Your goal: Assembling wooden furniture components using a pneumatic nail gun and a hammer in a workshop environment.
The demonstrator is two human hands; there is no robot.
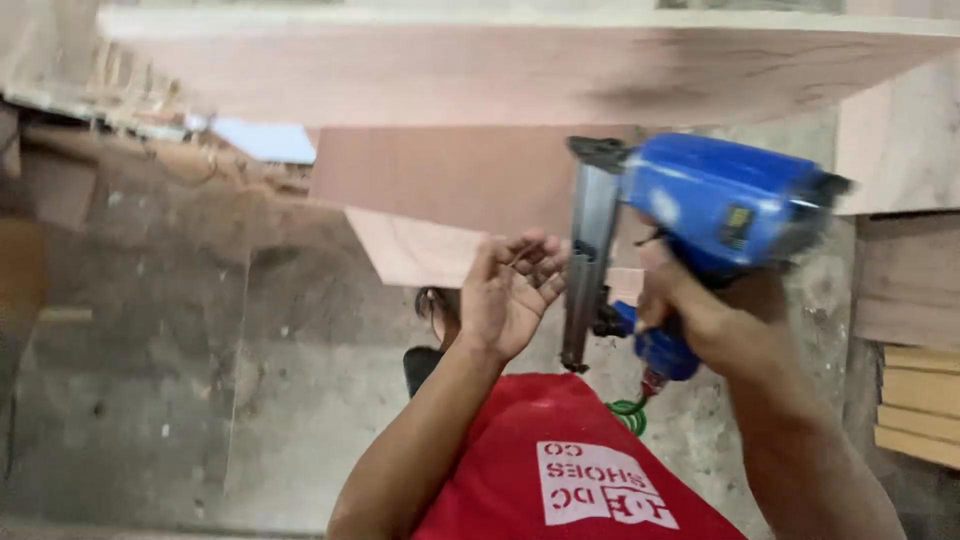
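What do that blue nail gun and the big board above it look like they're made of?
Nail gun: glossy blue body, painted metal or plastic by its sheen; grey magazine looks like bare metal. Board: pale pinkish plywood or veneer, matte, with faint grain.

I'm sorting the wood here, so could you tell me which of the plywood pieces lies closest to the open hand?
The small pale sheet with the slanted edge, just beside the left hand. The big board overhead and the reddish panel sit farther up.

a small yellow-and-black label [737, 226] sits on the blue nail gun's [715, 205] body, beside the head.
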